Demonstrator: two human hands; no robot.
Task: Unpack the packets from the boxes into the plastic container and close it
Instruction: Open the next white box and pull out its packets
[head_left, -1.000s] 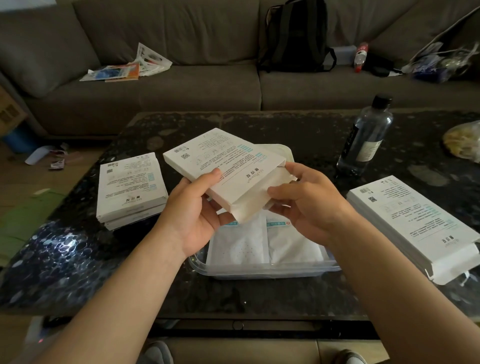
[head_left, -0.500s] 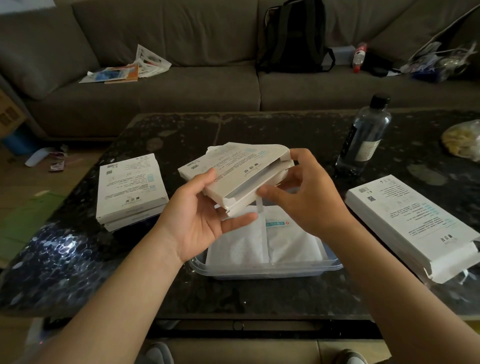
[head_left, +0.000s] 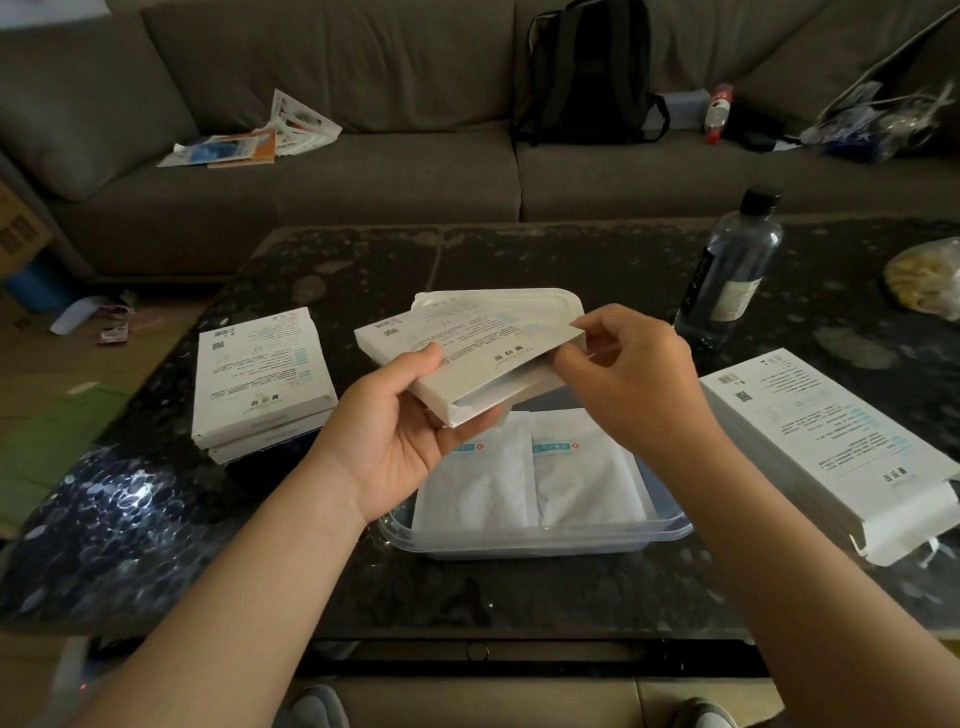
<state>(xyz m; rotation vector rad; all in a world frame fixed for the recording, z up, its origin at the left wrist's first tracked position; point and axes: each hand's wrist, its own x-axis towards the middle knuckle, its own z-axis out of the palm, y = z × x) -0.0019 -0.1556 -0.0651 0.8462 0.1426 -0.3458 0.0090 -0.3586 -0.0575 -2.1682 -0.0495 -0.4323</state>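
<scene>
My left hand (head_left: 395, 436) grips a flat white box (head_left: 467, 348) from below, thumb on its top, holding it above the clear plastic container (head_left: 535, 540). The box's near end is open. My right hand (head_left: 628, 384) pinches the box's right corner at the opening. Two white packets (head_left: 530, 478) lie side by side in the container. Behind the held box, the container's white lid (head_left: 519, 299) lies on the table. Two stacked boxes (head_left: 260, 374) rest at the left, and more boxes (head_left: 831, 441) with open flaps lie at the right.
A water bottle (head_left: 732, 270) stands at the back right of the dark table (head_left: 363, 260), with a plastic bag (head_left: 924, 280) further right. A grey sofa (head_left: 395, 171) behind holds magazines (head_left: 249, 140), a backpack (head_left: 587, 78) and clutter.
The held box has tilted flatter and shifted right. Its end flap is now open, and my right hand has moved from the flap to the box's right corner.
</scene>
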